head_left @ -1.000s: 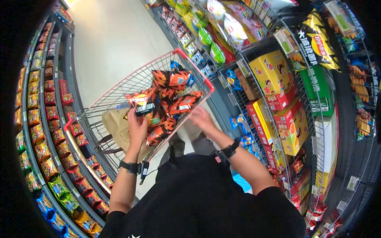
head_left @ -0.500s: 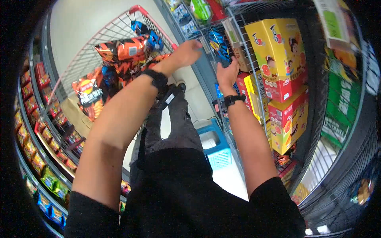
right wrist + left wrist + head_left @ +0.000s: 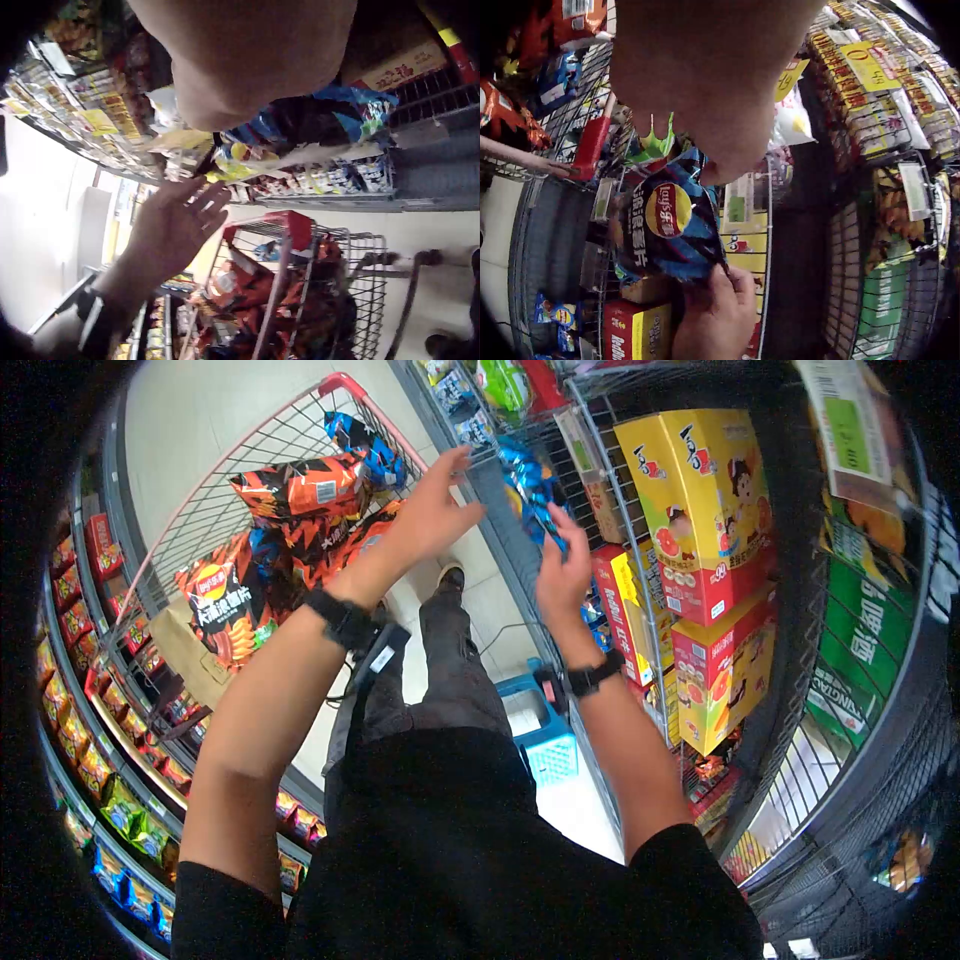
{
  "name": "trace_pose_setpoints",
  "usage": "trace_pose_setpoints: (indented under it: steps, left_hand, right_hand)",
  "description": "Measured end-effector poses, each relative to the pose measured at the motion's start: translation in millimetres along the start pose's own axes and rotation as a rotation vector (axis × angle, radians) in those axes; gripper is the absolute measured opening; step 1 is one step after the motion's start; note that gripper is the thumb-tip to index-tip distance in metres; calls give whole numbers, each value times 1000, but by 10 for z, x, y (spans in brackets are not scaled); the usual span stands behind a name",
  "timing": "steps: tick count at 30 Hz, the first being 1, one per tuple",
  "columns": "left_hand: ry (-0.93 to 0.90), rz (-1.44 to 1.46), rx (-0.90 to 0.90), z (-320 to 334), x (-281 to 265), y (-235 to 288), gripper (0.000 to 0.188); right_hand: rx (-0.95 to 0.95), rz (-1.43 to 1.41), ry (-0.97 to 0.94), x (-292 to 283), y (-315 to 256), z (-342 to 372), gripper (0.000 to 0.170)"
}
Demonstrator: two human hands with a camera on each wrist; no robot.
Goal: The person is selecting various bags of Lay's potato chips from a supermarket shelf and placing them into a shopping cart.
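Observation:
My right hand (image 3: pixel 566 575) pinches the lower edge of a blue and black Lay's chip bag (image 3: pixel 530 485) at the shelf side. The left wrist view shows the bag's front with its yellow and red logo and the right thumb on its edge. Across from it, my left hand (image 3: pixel 430 510) is held apart from the bag, over the side of the shopping cart (image 3: pixel 340 382). Its fingers are spread and hold nothing, as the right wrist view shows. Inside the cart lie several orange and black chip bags (image 3: pixel 222 600) and a blue chip bag (image 3: pixel 365 450).
Yellow and red drink cartons (image 3: pixel 700 510) and a Red Bull box (image 3: pixel 615 610) stand on the wire shelf to the right. A blue plastic stool (image 3: pixel 550 755) is by the feet. Snack shelves (image 3: pixel 110 800) line the left side.
The view has swung toward the right-hand shelf. My left hand let go of an orange and black chip bag in the cart and rose; my right hand reached the blue bag and drew it toward the cart.

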State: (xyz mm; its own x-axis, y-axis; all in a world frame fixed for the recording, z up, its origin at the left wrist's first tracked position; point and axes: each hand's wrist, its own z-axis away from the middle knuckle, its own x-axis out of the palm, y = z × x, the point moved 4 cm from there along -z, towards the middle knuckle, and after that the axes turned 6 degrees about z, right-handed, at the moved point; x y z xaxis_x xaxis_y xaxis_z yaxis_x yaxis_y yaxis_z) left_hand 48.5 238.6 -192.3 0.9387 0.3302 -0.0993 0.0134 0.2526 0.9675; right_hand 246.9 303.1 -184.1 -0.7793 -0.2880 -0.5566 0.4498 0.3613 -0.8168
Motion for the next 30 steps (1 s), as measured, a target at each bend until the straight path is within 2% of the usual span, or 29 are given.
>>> trace_pose_setpoints:
  steps: [1, 2, 4, 5, 6, 7, 9, 11, 12, 13, 15, 16, 17, 19, 21, 22, 25, 27, 29, 30]
  left_hand:
    - [35, 25, 42, 124, -124, 127, 73]
    - [-3, 2, 37, 235, -238, 240, 79]
    - [-48, 49, 112, 507, -401, 448, 81]
    - [-96, 98, 163, 663, -480, 544, 82]
    - [-161, 7, 174, 839, -570, 638, 86]
    - [-248, 20, 129, 1019, -631, 785, 86]
    - [-279, 57, 193, 1336, -733, 833, 95]
    - [-442, 317, 43, 1625, -724, 704, 95]
    - [-413, 140, 115, 1747, -817, 682, 93]
    - [-405, 336, 93, 1893, -848, 730, 86]
    - [-412, 308, 44, 2087, -959, 670, 75]
    - [-410, 405, -38, 2178, -989, 664, 69]
    - [-399, 503, -121, 2267, -1007, 660, 64]
    - [-358, 566, -93, 2395, -1021, 498, 59]
    - [-314, 579, -191, 2521, -1017, 390, 57]
    - [-291, 634, -279, 2570, -1013, 466, 55]
    - [-238, 572, -192, 2612, -939, 446, 52]
    - [-259, 606, -199, 2673, -828, 405, 50]
    - [-299, 516, -113, 2689, -671, 267, 51]
    - [-370, 508, -116, 2725, -620, 419, 56]
  right_hand:
    - [-17, -88, -11, -52, -159, 94, 12]
    - [-36, -88, 3, -124, -327, 181, 12]
    - [132, -335, -10, -240, -591, 364, 12]
    - [110, -334, 2, -290, -758, 421, 12]
    - [87, -387, 12, -340, -966, 470, 12]
    - [62, -440, 20, -387, -1164, 530, 13]
    - [169, -433, 35, -458, -1445, 682, 13]
    - [179, -668, 49, -432, -1732, 822, 9]
    - [240, -714, 66, -391, -1745, 926, 9]
    - [301, -761, 82, -343, -1773, 1002, 10]
    - [394, -694, 86, -254, -1911, 1169, 15]
    - [388, -774, 8, -160, -2173, 1190, 20]
    - [418, -768, -69, -118, -2137, 1309, 36]
    - [419, -681, -157, 29, -2029, 1646, 56]
    - [454, -548, -360, 143, -1861, 1987, 73]
    - [523, -610, -390, 197, -2016, 2039, 73]
    - [618, -752, -317, 214, -2050, 2157, 62]
    - [590, -722, -231, 123, -2070, 2201, 59]
    - [557, -692, -135, -49, -2035, 2268, 56]
    - [556, -660, -106, -130, -1970, 2321, 55]
